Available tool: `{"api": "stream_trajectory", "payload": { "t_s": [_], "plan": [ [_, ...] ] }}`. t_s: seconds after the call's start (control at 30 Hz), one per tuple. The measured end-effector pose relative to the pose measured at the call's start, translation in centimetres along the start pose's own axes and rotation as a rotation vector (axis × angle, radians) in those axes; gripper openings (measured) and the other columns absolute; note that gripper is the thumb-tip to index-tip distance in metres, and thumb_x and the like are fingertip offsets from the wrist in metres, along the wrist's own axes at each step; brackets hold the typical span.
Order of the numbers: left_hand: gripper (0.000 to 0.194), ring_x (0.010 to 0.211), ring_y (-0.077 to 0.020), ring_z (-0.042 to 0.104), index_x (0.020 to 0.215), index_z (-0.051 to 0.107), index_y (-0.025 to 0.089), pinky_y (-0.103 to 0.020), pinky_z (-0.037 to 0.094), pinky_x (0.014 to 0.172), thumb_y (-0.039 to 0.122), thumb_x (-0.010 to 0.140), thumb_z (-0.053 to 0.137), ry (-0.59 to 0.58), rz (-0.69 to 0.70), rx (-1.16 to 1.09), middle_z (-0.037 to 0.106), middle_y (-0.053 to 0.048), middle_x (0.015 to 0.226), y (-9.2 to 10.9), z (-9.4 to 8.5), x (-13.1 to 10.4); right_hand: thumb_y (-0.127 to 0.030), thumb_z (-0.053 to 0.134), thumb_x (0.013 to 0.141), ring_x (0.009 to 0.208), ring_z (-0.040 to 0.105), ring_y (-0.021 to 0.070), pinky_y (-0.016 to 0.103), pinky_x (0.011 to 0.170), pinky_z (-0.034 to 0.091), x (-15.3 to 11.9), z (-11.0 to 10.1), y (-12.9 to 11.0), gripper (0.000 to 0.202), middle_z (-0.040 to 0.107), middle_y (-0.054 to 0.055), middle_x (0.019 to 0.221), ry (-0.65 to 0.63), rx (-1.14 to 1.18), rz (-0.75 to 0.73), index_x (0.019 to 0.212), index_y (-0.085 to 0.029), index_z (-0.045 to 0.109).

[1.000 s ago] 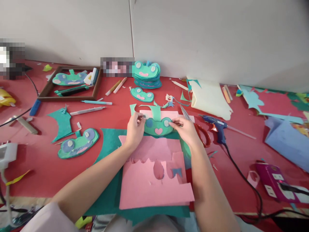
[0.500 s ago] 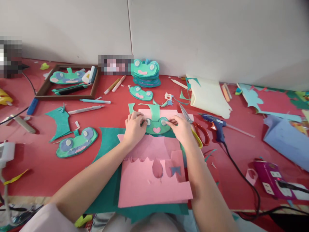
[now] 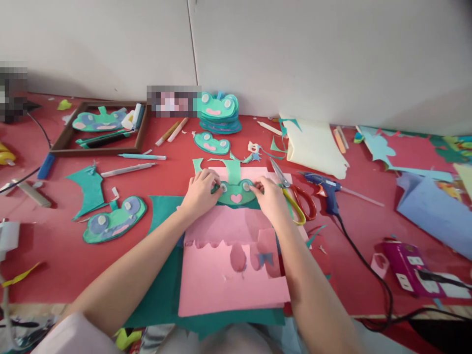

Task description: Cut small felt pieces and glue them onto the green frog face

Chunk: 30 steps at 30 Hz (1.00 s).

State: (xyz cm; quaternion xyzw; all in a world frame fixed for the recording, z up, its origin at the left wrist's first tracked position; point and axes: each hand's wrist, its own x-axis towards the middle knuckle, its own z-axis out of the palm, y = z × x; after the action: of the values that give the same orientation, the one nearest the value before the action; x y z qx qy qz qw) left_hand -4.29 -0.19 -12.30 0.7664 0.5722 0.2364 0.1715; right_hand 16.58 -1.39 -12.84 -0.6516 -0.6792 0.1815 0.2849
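A green felt frog face (image 3: 236, 191) with whitish round eyes and a pink heart lies at the top of the pink felt sheet (image 3: 232, 290). My left hand (image 3: 202, 191) grips its left edge by the eye, fingers bent inward. At the opposite eye, my right hand (image 3: 266, 192) pinches the right edge between thumb and fingers. Under the pink sheet spreads a larger dark green felt sheet (image 3: 162, 275). Just right of my right hand lie scissors (image 3: 300, 201) with red and yellow handles, blades pointing away.
A blue glue gun (image 3: 326, 189) lies to the right, its cable running to a purple power strip (image 3: 409, 270). Stacked frog faces (image 3: 218, 110) stand by the wall. A brown frame (image 3: 96, 151) holds pens and another frog. One more frog face (image 3: 114, 221) lies at left.
The view has shifted slightly, so most things sit a little further left. Both hands stay at the frog face's two sides, with barely any movement.
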Motion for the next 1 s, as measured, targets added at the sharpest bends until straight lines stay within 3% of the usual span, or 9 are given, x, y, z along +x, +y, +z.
{"api": "stream_trajectory", "payload": {
  "t_s": [0.13, 0.43, 0.53, 0.73, 1.0],
  "plan": [
    [0.013, 0.100, -0.0218, 0.054, 0.087, 0.053, 0.020, -0.038, 0.040, 0.089, 0.032, 0.083, 0.057, -0.004, 0.082, -0.028, 0.061, -0.004, 0.101, -0.9, -0.4, 0.7, -0.022, 0.053, 0.086, 0.074, 0.058, 0.0214, 0.034, 0.069, 0.046, -0.5, 0.1, -0.2, 0.006, 0.062, 0.007, 0.085, 0.022, -0.054, -0.036, 0.087, -0.019, 0.058],
    [0.014, 0.097, -0.0222, 0.056, 0.096, 0.055, 0.018, -0.038, 0.043, 0.089, 0.026, 0.090, 0.045, 0.085, 0.191, 0.046, 0.063, -0.007, 0.099, -2.0, -1.7, 0.8, -0.031, 0.056, 0.086, 0.073, 0.058, 0.0192, 0.032, 0.071, 0.046, -0.7, 0.2, 0.6, 0.011, 0.064, 0.005, 0.085, 0.023, 0.063, -0.015, 0.086, -0.020, 0.059],
    [0.023, 0.103, -0.0229, 0.057, 0.105, 0.057, 0.019, -0.039, 0.043, 0.089, 0.024, 0.093, 0.039, 0.048, 0.252, 0.146, 0.064, -0.008, 0.111, -2.1, -2.5, -0.1, -0.031, 0.055, 0.086, 0.074, 0.058, 0.0192, 0.032, 0.071, 0.046, -0.7, 0.2, 0.6, 0.012, 0.064, 0.005, 0.084, 0.034, 0.059, -0.011, 0.087, -0.020, 0.059],
    [0.037, 0.120, -0.0229, 0.052, 0.128, 0.051, 0.019, -0.038, 0.044, 0.096, 0.024, 0.094, 0.039, -0.091, 0.523, 0.224, 0.057, -0.010, 0.128, -1.7, -2.5, -2.3, -0.031, 0.056, 0.085, 0.072, 0.058, 0.0186, 0.032, 0.069, 0.046, -0.9, 0.1, 0.4, 0.011, 0.064, 0.005, 0.084, 0.050, 0.054, -0.001, 0.086, -0.020, 0.060],
    [0.045, 0.131, -0.0268, 0.041, 0.137, 0.043, 0.022, -0.041, 0.042, 0.101, 0.036, 0.095, 0.037, -0.195, 0.437, 0.318, 0.044, -0.012, 0.142, -0.7, -2.2, -3.8, -0.023, 0.059, 0.083, 0.072, 0.057, 0.0183, 0.032, 0.071, 0.047, -1.1, -0.1, 0.1, 0.006, 0.062, 0.004, 0.081, 0.064, 0.056, -0.005, 0.087, -0.019, 0.059]
  ]
}}
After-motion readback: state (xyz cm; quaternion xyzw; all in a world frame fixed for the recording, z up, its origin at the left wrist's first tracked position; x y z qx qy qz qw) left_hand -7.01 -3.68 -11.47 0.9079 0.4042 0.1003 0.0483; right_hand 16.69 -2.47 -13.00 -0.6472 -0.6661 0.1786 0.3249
